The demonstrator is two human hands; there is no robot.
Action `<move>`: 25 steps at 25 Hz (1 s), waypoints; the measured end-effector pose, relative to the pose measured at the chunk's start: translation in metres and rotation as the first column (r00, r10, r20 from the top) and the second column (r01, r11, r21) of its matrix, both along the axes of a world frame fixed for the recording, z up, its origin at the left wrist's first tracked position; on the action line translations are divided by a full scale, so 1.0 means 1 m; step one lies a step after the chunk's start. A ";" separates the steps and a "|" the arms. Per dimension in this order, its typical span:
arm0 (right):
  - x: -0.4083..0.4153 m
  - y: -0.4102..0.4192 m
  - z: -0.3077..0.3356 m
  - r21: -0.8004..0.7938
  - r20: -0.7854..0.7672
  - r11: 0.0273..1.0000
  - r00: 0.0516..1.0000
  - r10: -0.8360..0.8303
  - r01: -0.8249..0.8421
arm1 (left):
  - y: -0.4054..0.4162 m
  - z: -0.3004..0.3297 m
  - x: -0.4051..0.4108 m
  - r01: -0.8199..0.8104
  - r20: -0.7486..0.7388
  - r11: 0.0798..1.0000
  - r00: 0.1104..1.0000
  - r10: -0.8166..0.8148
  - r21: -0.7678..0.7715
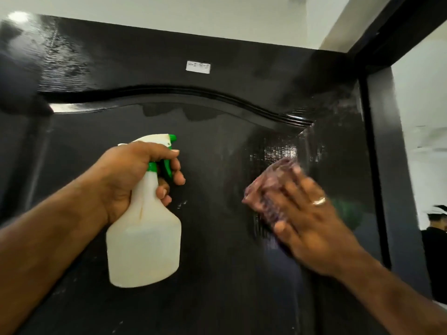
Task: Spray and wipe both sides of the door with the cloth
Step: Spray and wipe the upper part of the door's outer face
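Head view, left hand (125,180) gripping spray bottle (144,240), contents unclear

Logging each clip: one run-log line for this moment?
left hand: grips white plastic spray bottle | right hand: presses purple cloth on glossy black door

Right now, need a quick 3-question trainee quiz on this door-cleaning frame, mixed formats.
1. True or false: the left hand grips the white plastic spray bottle with green trigger.
2. Multiple choice: the right hand presses the purple cloth against: A) the white ceiling, B) the glossy black panelled door, C) the bottle.
3. Fill in: a small white ____ is stuck near the door's top.

Key: 1 true; 2 B; 3 label.
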State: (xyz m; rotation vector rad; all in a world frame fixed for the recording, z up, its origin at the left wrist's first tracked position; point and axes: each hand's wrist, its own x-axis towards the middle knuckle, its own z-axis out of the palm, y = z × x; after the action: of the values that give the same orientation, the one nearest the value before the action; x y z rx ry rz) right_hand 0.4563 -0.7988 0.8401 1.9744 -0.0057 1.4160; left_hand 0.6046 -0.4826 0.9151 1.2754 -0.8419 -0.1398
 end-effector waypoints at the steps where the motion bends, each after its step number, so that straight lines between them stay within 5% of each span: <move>1: 0.004 -0.004 0.022 0.066 0.090 0.998 0.996 -0.010 0.004 | 0.005 0.001 0.003 -0.012 0.010 1.000 1.000 0.012 0.004; 3: 0.031 0.011 0.077 0.215 0.257 0.977 0.965 -0.052 -0.004 | 0.012 0.006 0.009 -0.033 0.023 0.999 0.999 0.033 0.000; 6: 0.073 0.058 0.124 0.252 0.304 0.968 0.950 -0.066 -0.013 | 0.017 0.009 0.016 -0.064 0.018 0.998 0.998 0.064 -0.027; 11: 0.061 0.064 0.029 -0.169 -0.112 0.981 0.988 -0.111 0.091 | 0.032 0.007 0.026 -0.097 0.008 0.995 0.995 0.097 -0.011; 13: 0.038 0.043 0.028 -0.245 -0.131 0.968 0.988 -0.080 0.046 | 0.041 0.006 0.029 -0.105 0.012 0.994 0.994 0.105 -0.017; 18: 0.074 0.065 0.118 0.119 0.198 0.993 0.979 -0.040 0.016 | 0.053 0.011 0.034 -0.107 0.035 0.994 0.994 0.108 -0.038; 20: 0.100 0.095 0.120 0.160 0.213 0.987 0.977 -0.013 -0.021 | 0.051 0.012 0.035 -0.104 0.036 0.994 0.994 0.105 -0.042; 25: 0.088 0.095 0.012 -0.237 -0.195 0.972 0.979 -0.051 0.004 | 0.065 0.007 0.040 -0.105 0.025 0.994 0.994 0.106 -0.031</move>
State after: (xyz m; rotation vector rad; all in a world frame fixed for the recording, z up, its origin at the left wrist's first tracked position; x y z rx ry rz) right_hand 0.5439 -0.7036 0.8520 1.9006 0.2156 1.1373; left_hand 0.6450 -0.4175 0.9219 1.2936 -0.7942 -0.0262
